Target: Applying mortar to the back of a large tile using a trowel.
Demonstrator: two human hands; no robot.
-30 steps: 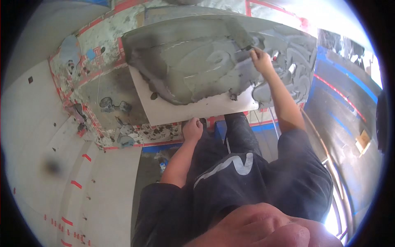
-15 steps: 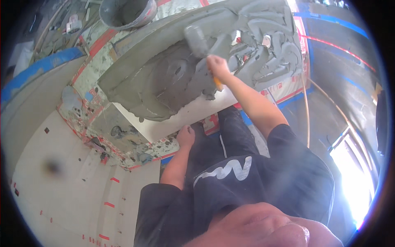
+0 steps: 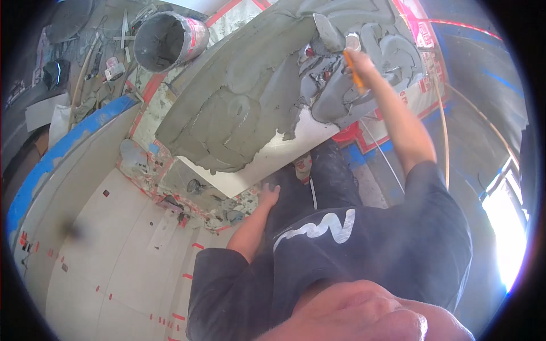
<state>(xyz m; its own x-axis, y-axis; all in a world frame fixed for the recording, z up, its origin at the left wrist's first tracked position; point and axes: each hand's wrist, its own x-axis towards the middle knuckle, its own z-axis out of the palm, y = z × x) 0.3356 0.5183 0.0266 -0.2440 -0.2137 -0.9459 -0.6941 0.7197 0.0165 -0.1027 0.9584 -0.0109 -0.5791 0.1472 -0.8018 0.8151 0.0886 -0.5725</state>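
Note:
My right hand (image 3: 362, 68) is closed round the orange handle of a trowel (image 3: 354, 72). Its grey, smeared blade lies against wet grey mortar (image 3: 244, 85) near the far right part of a large white slab (image 3: 233, 183). Mortar covers most of that slab in thick swirls, with small red and whitish patches showing near the blade. Low beside my thigh, at the slab's near edge, my left hand (image 3: 269, 195) holds nothing, and its fingers are slightly apart.
A mortar-coated bucket (image 3: 165, 42) stands beyond the slab's far left. Blue tape (image 3: 91, 125) edges a curved wall on the left. Thin wooden strips (image 3: 442, 131) and a taut red line (image 3: 455, 25) run at the right. Tools and scraps lie at far left.
My right hand has carried the trowel rightward and away from me across the mortar. My left hand has loosened from a more curled shape. The view has shifted, showing more of the bucket.

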